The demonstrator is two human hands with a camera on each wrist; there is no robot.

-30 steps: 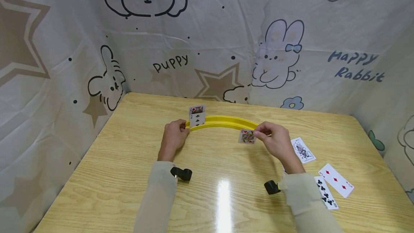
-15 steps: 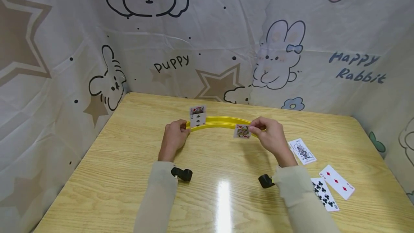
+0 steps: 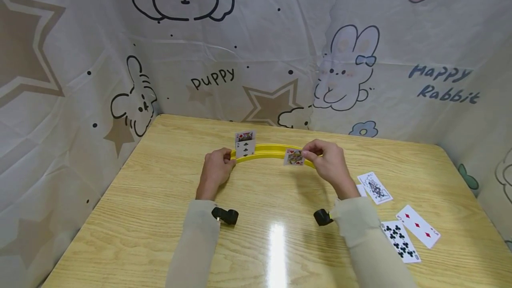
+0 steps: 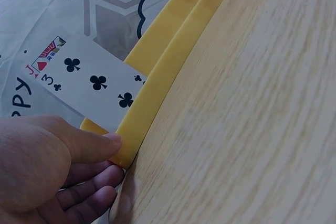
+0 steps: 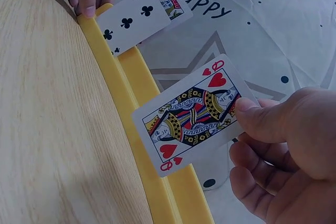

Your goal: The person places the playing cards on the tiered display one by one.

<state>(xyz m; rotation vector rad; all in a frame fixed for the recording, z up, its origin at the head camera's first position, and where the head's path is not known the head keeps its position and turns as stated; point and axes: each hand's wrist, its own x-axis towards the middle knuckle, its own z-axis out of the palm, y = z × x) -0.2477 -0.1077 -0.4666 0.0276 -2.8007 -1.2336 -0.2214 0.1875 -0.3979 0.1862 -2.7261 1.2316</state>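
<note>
A curved yellow playing card holder (image 3: 270,149) stands on the wooden table. My left hand (image 3: 216,168) pinches its left end, the thumb on the front face (image 4: 114,139). Upright in the slot near that thumb is a three of clubs (image 4: 97,82), with a red jack (image 4: 48,55) behind it and mostly covered. My right hand (image 3: 330,161) pinches a queen of hearts (image 5: 194,114) by one short edge, between thumb and fingers. The queen is tilted in front of the holder's right part; whether it touches the holder I cannot tell.
On the table's right side lie a joker-like card (image 3: 375,188), a three of diamonds (image 3: 418,226) and a clubs card (image 3: 401,241), face up. Another white card (image 3: 362,190) shows partly beside the joker-like one. A printed cloth (image 3: 208,43) hangs behind the table.
My right hand has moved left and a little up in view, carrying the queen of hearts in front of the holder. The left hand has stayed on the holder's end.
</note>
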